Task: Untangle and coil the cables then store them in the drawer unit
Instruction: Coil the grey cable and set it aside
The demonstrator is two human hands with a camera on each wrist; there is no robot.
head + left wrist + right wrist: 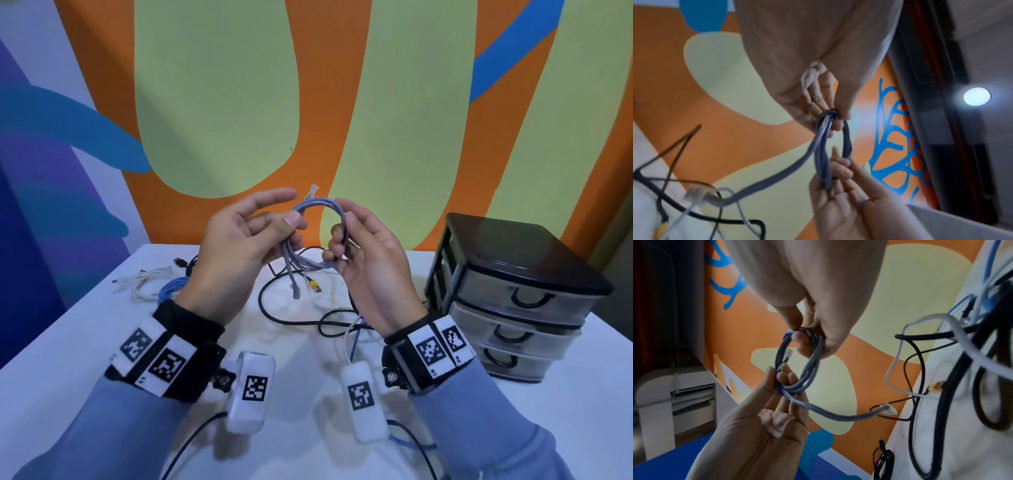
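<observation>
Both hands (239, 246) hold grey cable (322, 205) above white table (68, 342).

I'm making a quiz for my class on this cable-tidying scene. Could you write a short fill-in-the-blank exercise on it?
1. Both hands hold a coiled ____ cable.
2. The drawer unit has ____ drawers, all closed.
3. The unit stands on the person's ____ side.
4. A plug with a ____ tip lies on the table.

Missing words: grey; three; right; yellow

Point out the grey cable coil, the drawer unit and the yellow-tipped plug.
grey cable coil (329, 204): head view, top arc of the loop held between both hands.
drawer unit (513, 251): head view, its black top panel.
yellow-tipped plug (313, 285): head view, yellow collar, lying on the table.
</observation>
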